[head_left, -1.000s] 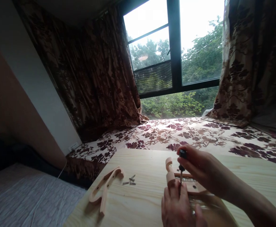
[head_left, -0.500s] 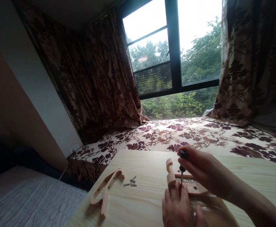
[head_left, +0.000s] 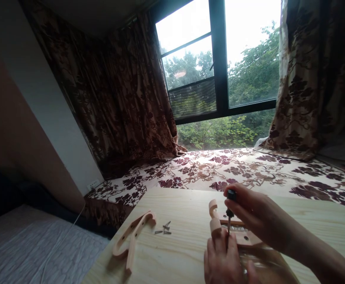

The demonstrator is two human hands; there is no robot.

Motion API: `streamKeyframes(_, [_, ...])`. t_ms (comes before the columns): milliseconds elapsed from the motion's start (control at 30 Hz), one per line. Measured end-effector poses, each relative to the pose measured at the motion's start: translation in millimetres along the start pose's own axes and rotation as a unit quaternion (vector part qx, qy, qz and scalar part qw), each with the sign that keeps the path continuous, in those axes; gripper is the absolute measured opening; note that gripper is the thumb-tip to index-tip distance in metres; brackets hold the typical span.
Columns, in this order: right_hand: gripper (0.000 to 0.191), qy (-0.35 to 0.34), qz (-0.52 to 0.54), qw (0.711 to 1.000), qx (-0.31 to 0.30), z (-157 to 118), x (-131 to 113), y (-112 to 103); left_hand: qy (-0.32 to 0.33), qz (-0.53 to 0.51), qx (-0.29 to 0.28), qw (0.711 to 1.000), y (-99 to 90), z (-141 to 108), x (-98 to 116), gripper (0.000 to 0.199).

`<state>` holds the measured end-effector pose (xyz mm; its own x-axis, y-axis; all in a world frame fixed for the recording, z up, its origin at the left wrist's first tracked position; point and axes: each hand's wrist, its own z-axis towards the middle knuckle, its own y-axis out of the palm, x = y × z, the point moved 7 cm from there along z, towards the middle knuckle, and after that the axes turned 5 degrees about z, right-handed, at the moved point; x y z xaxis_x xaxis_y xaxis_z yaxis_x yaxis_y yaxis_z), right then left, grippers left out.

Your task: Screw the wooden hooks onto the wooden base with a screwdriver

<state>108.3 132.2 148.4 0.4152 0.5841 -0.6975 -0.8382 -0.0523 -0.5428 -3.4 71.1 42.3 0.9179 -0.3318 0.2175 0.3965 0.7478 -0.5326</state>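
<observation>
Over the board (head_left: 178, 252), right fingers (head_left: 236, 206) close round a screwdriver (head_left: 230, 211) while left fingers (head_left: 220, 245), slightly parted, touch a wooden hook (head_left: 241, 238).

Sky (head_left: 250, 27) blown out through window (head_left: 220, 71); curtains (head_left: 125, 94) dim.

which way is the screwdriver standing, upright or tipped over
The screwdriver is nearly upright: the right hand grips its black handle, and the shaft points down toward the left hand; the tip is hidden.

The left hand (head_left: 224, 258) (its wrist out of view) hides the tip of the screwdriver (head_left: 230, 213).
</observation>
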Motion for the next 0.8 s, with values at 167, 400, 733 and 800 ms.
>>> streamKeyframes(167, [0.015, 0.002, 0.001, 1.000, -0.001, -0.2, 4.3, 0.1, -0.004, 0.011, 0.027, 1.000, 5.8, -5.1, -4.3, 0.050])
streamKeyframes(400, [0.017, 0.002, -0.003, 1.000, -0.003, -0.9, 4.8, 0.1, 0.011, 0.019, 0.016, 1.000, 6.5, -6.2, -3.5, 0.052])
streamKeyframes(733, [0.018, 0.003, -0.005, 1.000, -0.001, -0.9, 4.1, -1.1, -0.002, 0.005, -0.023, 1.000, 2.5, -3.6, -2.2, 0.052])
streamKeyframes(800, [0.018, 0.008, -0.006, 1.000, -0.002, -1.4, 3.3, -1.8, -0.018, 0.003, -0.045, 0.999, -0.1, -3.4, 0.9, 0.051])
